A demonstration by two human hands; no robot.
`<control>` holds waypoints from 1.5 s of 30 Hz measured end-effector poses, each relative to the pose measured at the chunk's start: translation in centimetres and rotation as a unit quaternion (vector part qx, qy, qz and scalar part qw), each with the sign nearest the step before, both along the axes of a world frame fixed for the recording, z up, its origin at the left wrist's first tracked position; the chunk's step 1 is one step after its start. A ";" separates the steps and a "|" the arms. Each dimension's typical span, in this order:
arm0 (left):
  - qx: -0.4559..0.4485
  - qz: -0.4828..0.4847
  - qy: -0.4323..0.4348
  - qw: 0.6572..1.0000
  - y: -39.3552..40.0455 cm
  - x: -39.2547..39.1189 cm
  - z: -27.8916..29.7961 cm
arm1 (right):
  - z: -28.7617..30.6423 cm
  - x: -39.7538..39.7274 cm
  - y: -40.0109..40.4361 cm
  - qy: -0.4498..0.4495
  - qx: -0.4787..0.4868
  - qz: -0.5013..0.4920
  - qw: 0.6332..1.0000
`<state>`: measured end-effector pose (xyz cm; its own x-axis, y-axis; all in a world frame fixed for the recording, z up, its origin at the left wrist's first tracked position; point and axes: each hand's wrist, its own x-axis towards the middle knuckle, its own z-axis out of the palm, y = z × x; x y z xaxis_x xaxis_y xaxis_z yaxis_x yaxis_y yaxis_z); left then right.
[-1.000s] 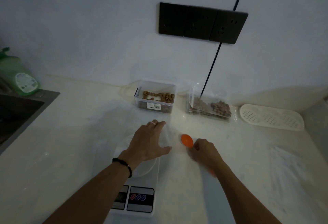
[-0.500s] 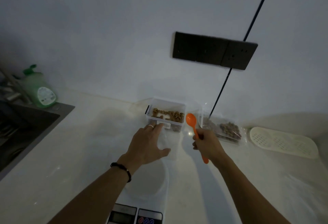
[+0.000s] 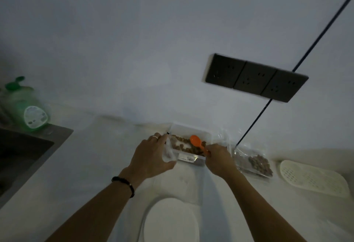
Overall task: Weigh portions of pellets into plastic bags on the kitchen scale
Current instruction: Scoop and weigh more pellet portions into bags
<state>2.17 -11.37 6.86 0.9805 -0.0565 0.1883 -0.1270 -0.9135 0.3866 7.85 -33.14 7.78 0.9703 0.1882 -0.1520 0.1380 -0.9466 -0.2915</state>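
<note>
Pellets, small brown dry nuggets (image 3: 191, 146), lie in a clear rectangular plastic tub (image 3: 191, 132) just below the frame's centre, against the wall. Lower centre, the white round-plated kitchen scale (image 3: 170, 220) stands unloaded. Right of the tub lies a clear plastic bag already holding pellets (image 3: 254, 162). The left hand (image 3: 151, 157) pinches a limp, thin transparent plastic bag (image 3: 168, 152) at the tub's left end; it looks flimsy and slippery, best held at its mouth. The right hand (image 3: 218, 160) is curled round the small orange plastic spoon (image 3: 197, 143), bowl among the loose, light pellets, which would spill easily.
</note>
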 end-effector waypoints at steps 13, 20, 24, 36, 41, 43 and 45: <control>-0.044 -0.019 0.012 0.999 2.3 4.4 -2.5 | -1.2 6.7 2.1 0.093 0.043 0.008 0.995; -0.037 -0.015 0.025 0.999 2.5 4.5 -2.8 | -1.7 7.0 2.5 0.209 0.185 -0.045 0.959; -0.023 -0.007 0.035 0.999 2.4 4.6 -2.7 | -1.9 6.7 1.8 0.222 0.252 -0.090 0.938; 0.013 0.012 0.038 0.999 0.7 5.2 -2.1 | -0.1 5.1 -1.5 0.177 0.379 -0.161 0.894; 0.002 0.032 0.060 0.998 -0.4 5.6 -1.8 | 2.5 4.6 -1.9 0.123 0.357 -0.088 0.922; -0.017 0.030 0.059 0.998 -0.9 5.6 -1.5 | 3.1 4.2 -1.0 0.089 0.312 -0.026 0.946; -0.033 0.030 0.064 0.997 -1.4 5.6 -1.3 | 3.3 3.7 0.1 0.040 0.240 0.031 0.970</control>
